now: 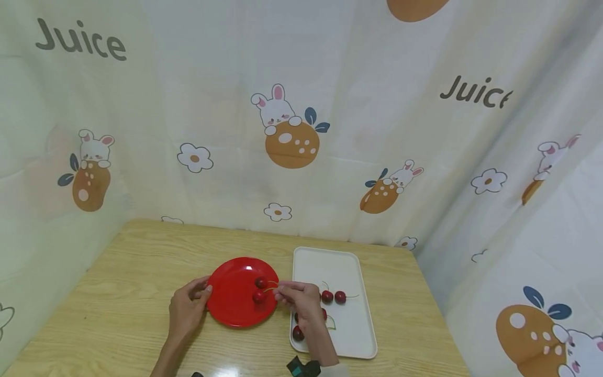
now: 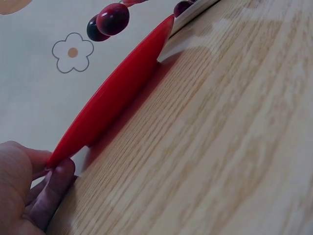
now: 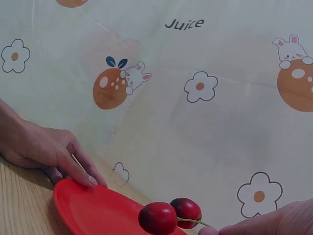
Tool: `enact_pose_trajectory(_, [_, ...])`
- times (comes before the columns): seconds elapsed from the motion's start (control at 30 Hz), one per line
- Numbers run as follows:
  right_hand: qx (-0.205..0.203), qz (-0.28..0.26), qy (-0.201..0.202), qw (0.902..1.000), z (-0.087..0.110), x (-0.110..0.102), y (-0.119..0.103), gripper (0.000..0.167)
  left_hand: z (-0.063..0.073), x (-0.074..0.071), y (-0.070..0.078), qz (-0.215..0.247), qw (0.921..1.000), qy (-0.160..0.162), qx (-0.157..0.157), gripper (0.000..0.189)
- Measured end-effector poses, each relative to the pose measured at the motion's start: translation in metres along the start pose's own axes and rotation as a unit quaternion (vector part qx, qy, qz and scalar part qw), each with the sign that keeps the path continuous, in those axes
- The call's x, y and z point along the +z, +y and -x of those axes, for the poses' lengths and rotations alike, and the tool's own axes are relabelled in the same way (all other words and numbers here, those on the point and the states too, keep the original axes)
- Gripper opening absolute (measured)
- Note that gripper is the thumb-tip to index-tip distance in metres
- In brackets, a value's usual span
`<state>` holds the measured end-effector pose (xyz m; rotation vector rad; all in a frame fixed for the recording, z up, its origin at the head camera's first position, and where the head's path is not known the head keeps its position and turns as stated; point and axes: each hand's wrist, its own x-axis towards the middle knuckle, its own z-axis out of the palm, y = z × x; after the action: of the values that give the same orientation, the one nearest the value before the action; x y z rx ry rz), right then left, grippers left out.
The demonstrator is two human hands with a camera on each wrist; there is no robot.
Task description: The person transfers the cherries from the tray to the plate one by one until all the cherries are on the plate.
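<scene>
A round red plate (image 1: 235, 303) sits on the wooden table, and my left hand (image 1: 186, 309) pinches its left rim between thumb and fingers. In the left wrist view the thumb is on top and fingertips (image 2: 62, 171) are under the rim. My right hand (image 1: 301, 301) pinches the thin green stems of two dark red cherries (image 1: 259, 297) at the plate's right side. The left wrist view shows these cherries (image 2: 113, 19) hanging above the plate's rim. In the right wrist view the pair (image 3: 157, 218) hangs by the stems from the fingertips.
Right of the plate lies a white rectangular tray (image 1: 330, 259) holding several more cherries (image 1: 340, 297), some partly hidden behind my right hand and wrist. A printed curtain (image 1: 226, 104) stands behind and beside the wooden table (image 1: 165, 246). Dark straps show near the front edge.
</scene>
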<state>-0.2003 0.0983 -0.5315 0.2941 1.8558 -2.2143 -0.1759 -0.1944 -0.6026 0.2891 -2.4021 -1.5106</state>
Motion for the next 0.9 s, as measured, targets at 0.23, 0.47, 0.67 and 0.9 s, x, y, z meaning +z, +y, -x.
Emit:
enact_pose_trajectory(0.23, [0.007,0.003,0.004,1.0000,0.000,0.007,-0.001,0.034,0.000,0.000,-0.001,-0.001,1.0000,0.004,0.007,0.032])
enact_pose_trajectory(0.47, [-0.007,0.000,-0.011,0.9999,-0.003,0.013,0.001,0.031,0.001,0.000,-0.002,0.003,1.0000,0.003,0.008,0.032])
enact_pose_trajectory(0.67, [-0.011,-0.009,-0.018,0.9997,-0.004,0.019,0.005,0.033,0.000,0.000,-0.001,-0.005,1.0000,0.004,0.003,0.032])
enact_pose_trajectory(0.9, [-0.011,-0.020,-0.021,0.9995,-0.008,0.026,0.011,0.026,0.000,0.000,-0.001,-0.015,0.9998,0.007,0.006,0.032])
